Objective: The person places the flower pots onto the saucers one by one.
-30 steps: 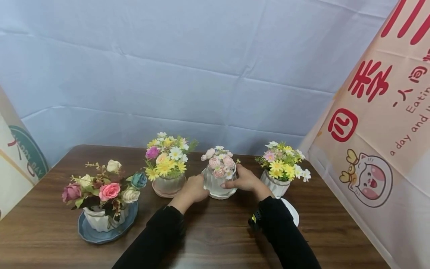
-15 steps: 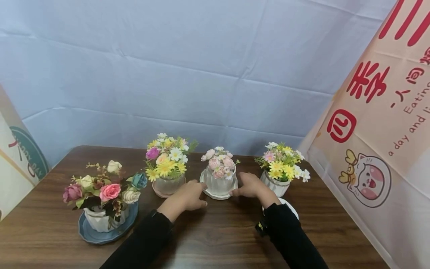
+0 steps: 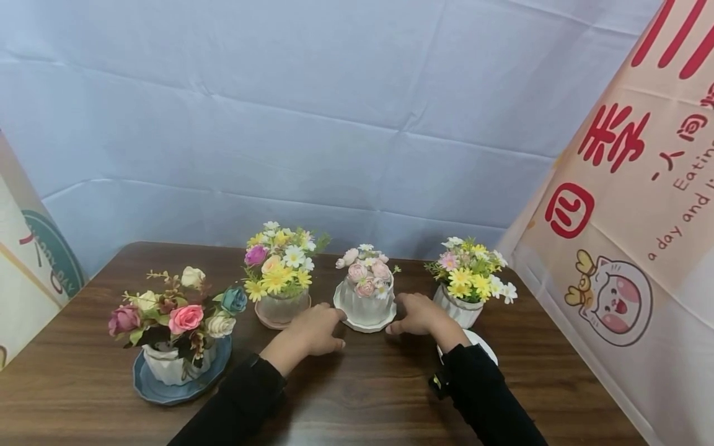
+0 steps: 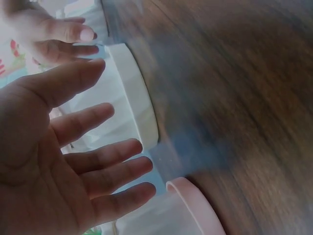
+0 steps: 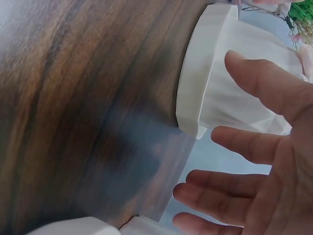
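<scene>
A white fluted pot (image 3: 365, 305) of pale pink flowers (image 3: 368, 272) stands upright on a white scalloped saucer (image 3: 370, 326) at the middle back of the table. Left of it is my left hand (image 3: 312, 330), fingers spread and holding nothing; the left wrist view shows its bare palm beside the saucer's white rim (image 4: 134, 95). On the opposite side, my right hand (image 3: 419, 317) is near the saucer with loosely bent fingers. The right wrist view confirms nothing in that hand (image 5: 286, 166), its thumb overlapping the pot.
Left of centre, a pot of yellow and white daisies (image 3: 281, 266) sits on a pink saucer (image 3: 270, 321). A rose pot (image 3: 173, 365) on a blue plate (image 3: 153, 390) stands front left. Another daisy pot (image 3: 458, 306) is at right, with a white saucer (image 3: 484, 348) partly behind my sleeve.
Both hands have let go of the pink-flower pot. My left hand has drawn back to the left and towards me; my right hand has shifted slightly right. The pot stays on its saucer.
</scene>
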`<move>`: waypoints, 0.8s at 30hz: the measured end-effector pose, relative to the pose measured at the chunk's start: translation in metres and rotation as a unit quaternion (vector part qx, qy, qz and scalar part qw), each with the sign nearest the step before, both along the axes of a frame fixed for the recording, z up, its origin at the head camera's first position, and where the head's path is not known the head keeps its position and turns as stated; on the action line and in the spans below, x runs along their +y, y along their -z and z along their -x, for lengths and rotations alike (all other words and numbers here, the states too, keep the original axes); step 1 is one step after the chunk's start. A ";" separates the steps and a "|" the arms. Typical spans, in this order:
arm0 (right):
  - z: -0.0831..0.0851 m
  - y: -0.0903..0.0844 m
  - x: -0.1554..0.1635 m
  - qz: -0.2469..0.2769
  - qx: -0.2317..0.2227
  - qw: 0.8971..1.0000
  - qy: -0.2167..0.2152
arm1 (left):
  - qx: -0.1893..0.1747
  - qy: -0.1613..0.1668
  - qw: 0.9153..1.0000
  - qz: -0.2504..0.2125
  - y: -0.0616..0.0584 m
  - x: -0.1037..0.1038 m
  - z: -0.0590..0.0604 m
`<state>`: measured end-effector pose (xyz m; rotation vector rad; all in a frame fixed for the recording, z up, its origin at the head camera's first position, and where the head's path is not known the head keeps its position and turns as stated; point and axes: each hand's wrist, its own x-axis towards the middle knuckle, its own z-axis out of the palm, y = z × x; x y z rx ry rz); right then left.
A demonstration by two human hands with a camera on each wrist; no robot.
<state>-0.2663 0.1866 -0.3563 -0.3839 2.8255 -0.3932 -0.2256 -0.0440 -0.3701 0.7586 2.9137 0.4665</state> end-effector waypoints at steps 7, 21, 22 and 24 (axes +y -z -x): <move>-0.005 -0.001 0.012 0.022 0.007 1.000 -0.001 | -0.006 -0.002 1.000 -0.012 -0.001 0.005 -0.003; -0.025 -0.003 0.036 0.023 0.000 1.000 0.017 | 0.037 0.007 0.998 0.041 0.009 0.045 -0.019; -0.027 -0.004 0.038 0.023 0.001 1.000 0.017 | 0.040 0.008 0.998 0.044 0.009 0.049 -0.021; -0.029 -0.004 0.043 0.024 0.006 1.000 0.015 | 0.045 0.010 0.998 0.049 0.009 0.055 -0.023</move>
